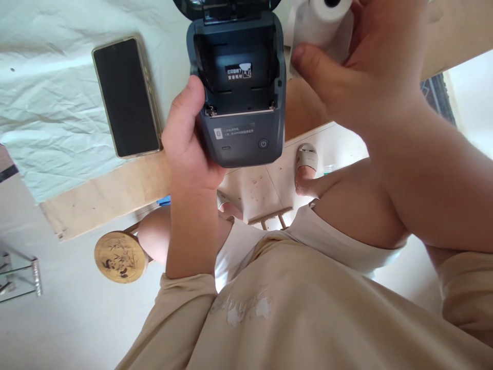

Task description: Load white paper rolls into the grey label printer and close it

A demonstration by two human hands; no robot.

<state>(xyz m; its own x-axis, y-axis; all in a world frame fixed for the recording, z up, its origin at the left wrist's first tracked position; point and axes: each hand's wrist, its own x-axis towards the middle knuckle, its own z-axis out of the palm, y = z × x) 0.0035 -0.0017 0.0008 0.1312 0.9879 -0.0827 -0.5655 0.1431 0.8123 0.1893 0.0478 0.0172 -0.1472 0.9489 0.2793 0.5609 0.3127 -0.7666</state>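
A dark grey portable label printer [241, 136] is held up by my left hand [188, 133], whose thumb presses on its left side while the other fingers are hidden behind it. Its lid [234, 6] is swung up, baring the hollow paper bay with a printed sticker inside. To the right of the printer, my right hand [358, 82] grips a white paper roll [323, 25] with a dark core hole. A strip of the paper hangs loose beside the thumb. The roll is outside the bay, apart from the printer.
A phone [125, 97] with a dark screen lies on the pale green cloth [57, 103] at left. The wooden table edge [103, 187] runs below the cloth. A round wooden stool [121, 257] stands beside my leg, and a metal rack [23, 277] sits at far left.
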